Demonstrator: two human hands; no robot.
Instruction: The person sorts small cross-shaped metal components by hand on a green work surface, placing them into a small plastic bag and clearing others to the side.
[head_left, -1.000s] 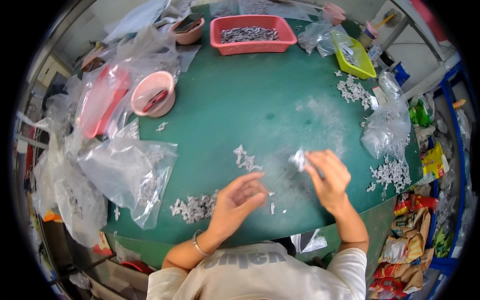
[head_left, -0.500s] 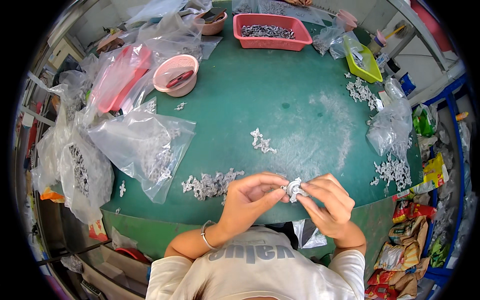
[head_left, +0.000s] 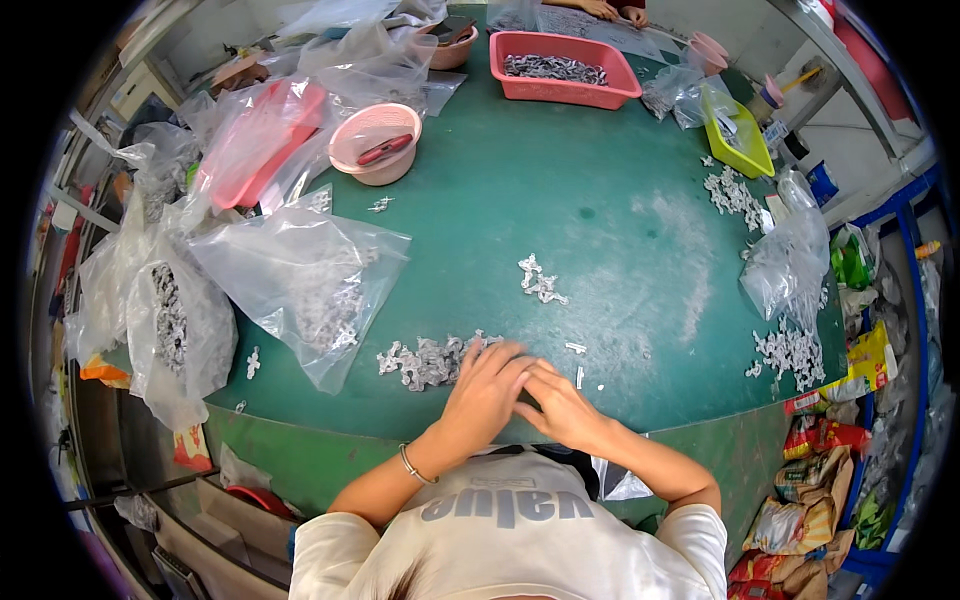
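My left hand (head_left: 482,392) reaches to the right end of a pile of small silver-grey metal castings (head_left: 425,365) near the front of the green table. Its fingertips are smeared by motion. Crossing against it from the right, my right hand (head_left: 562,405) has its fingertips over or behind the left fingers. Whether either hand holds anything is hidden. Small pale slivers (head_left: 580,377) lie just right of my hands. Farther up the table sits a little cluster of castings (head_left: 541,280).
Clear plastic bags of parts (head_left: 300,285) crowd the left side. A pink bowl (head_left: 376,145) holds a red-handled tool. At the back stands a pink tray (head_left: 565,97) of metal pieces, with another person's hands (head_left: 615,12) beyond. More castings (head_left: 790,352) lie right, below a yellow-green basket (head_left: 740,150).
Both hands have moved left and come together at the casting pile. The round silver part held between them is out of sight. Slivers right of the hands now show.
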